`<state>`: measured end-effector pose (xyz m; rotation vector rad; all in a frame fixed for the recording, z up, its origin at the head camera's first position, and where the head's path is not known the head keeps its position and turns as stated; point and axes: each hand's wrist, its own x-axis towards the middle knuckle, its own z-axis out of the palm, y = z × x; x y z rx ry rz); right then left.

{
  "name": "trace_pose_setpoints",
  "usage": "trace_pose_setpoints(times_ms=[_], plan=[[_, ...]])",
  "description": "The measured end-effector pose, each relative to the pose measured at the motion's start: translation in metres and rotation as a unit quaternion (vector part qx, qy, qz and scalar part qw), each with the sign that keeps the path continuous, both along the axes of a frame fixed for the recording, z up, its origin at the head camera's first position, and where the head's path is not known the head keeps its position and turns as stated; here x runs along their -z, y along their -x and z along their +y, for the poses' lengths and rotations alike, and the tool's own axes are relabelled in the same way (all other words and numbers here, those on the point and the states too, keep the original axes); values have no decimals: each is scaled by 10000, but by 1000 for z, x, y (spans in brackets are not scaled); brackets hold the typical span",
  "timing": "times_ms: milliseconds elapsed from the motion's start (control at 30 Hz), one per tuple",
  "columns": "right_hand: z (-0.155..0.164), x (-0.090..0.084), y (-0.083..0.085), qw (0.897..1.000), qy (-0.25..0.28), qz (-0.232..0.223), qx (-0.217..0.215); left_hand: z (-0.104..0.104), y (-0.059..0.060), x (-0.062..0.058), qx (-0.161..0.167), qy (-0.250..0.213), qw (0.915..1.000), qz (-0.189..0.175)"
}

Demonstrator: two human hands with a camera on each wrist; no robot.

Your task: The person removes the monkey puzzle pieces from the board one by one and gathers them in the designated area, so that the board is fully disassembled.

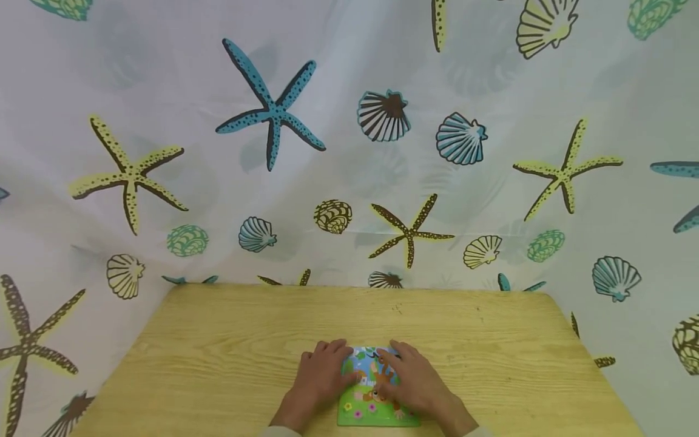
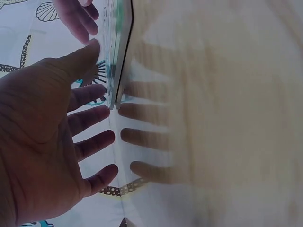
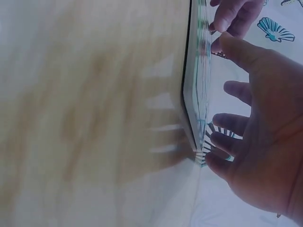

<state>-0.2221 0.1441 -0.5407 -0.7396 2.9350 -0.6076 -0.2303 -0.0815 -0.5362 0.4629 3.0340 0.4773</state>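
Note:
A small picture board (image 1: 372,408) with green grass, blue sky and a brown animal lies flat on the wooden table (image 1: 218,340), near its front edge. My left hand (image 1: 322,376) rests on the board's left side, and my right hand (image 1: 417,379) covers its right side. In the left wrist view the left hand (image 2: 47,132) has its fingers spread and straight beside the board's thin edge (image 2: 120,47). In the right wrist view the right hand (image 3: 255,137) is spread too, with fingertips touching the board's edge (image 3: 195,94). Neither hand curls round anything.
A white curtain (image 1: 273,152) printed with starfish and shells hangs behind the table and down both sides. Bare wooden tabletop stretches left, right and beyond the board to the far edge (image 1: 360,286).

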Motion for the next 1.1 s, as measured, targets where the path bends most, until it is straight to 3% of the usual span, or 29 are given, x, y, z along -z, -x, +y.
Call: trace_pose_setpoints(times_ms=[200, 533, 800, 1100], plan=[[-6, 0, -1, 9992, -321, -199, -113, 3, -1, 2, 13, 56, 10000, -63], [-10, 3, -4, 9971, -725, -142, -156, 11, 11, 3, -453, -316, 9980, -320], [-11, -2, -7, 9981, -577, -58, -211, 14, 13, -6, -614, -179, 9974, -324], [-10, -2, -5, 9979, -642, -29, -125, 18, 16, -7, -747, -235, 9958, -479]])
